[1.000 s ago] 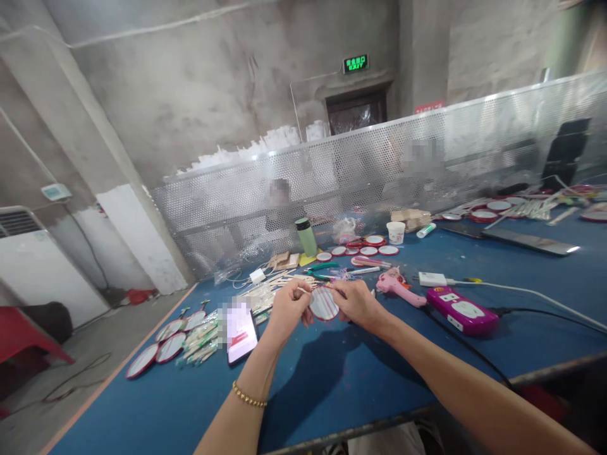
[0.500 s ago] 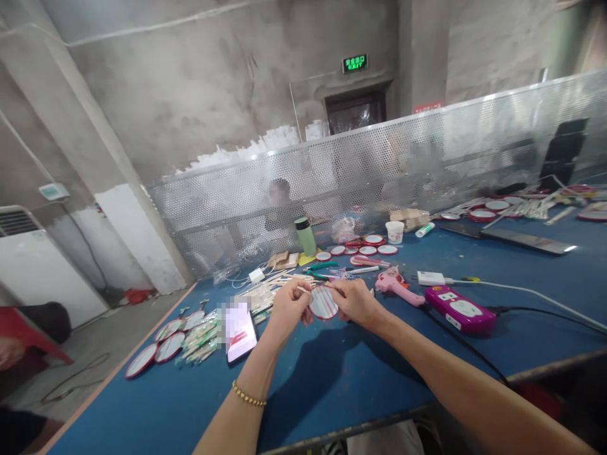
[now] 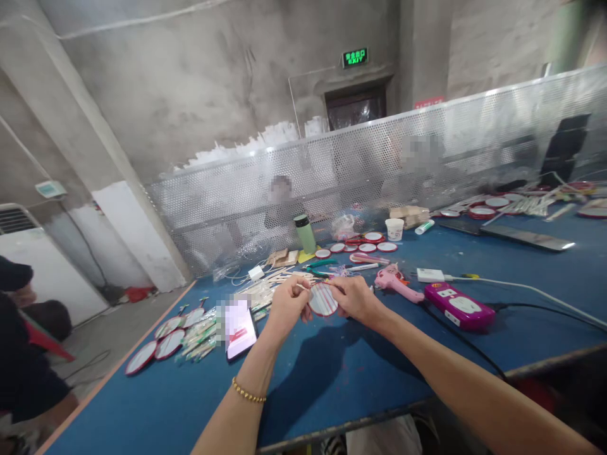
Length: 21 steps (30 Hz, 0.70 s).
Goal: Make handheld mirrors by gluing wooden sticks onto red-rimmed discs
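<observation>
A round disc with a red rim and a pale, striped face is held up above the blue table between my two hands. My left hand is closed at its left edge, thumb and forefinger pinched together; a small pale bit shows at the fingertips, too small to name. My right hand grips the upper right of the rim, its lower fingers partly hidden. Just left of my left hand lies a lit phone. To the right of my right hand lies a pink glue gun.
Flat wooden sticks lie behind the phone. Several red-rimmed discs rest at the left, others at the back. A green bottle, white cup and purple power strip with cables stand about. A person is at far left.
My hands and the disc keep nearly the same place, with only a very slight shift. At far left, a person has come further into view.
</observation>
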Available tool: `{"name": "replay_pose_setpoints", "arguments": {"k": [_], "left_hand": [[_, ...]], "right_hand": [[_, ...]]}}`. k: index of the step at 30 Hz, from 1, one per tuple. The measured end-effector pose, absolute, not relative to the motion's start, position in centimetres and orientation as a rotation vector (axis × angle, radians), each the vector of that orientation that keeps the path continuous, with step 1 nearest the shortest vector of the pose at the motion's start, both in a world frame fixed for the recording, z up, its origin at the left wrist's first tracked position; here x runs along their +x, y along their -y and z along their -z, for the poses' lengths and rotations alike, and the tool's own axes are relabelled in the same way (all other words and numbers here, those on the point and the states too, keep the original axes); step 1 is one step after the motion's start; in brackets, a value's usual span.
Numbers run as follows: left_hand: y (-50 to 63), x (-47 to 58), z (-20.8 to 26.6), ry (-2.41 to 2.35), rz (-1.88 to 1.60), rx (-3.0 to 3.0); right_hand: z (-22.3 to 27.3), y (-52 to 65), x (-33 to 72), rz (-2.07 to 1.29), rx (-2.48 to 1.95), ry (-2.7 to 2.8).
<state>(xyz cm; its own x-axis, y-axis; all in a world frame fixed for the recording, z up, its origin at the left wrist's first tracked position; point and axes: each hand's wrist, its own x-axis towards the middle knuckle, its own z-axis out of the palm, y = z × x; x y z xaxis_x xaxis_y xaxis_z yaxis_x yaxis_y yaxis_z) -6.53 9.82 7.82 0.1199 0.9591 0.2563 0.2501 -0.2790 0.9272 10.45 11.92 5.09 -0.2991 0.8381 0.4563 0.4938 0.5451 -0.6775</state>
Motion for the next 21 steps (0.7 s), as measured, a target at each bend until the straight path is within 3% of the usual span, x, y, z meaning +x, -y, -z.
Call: {"name": "replay_pose_setpoints", "arguments": {"k": [11, 21], "left_hand": [[-10.3, -6.62, -7.55, -1.197, -1.162, 1.663], [-10.1, -6.88, -7.5, -1.184, -0.971, 1.523]], "right_hand": [[-5.08, -11.91, 10.53, -0.466, -1.058, 1.972], [-4.82, -12.44, 10.73, -0.192, -1.052, 1.922]]}}
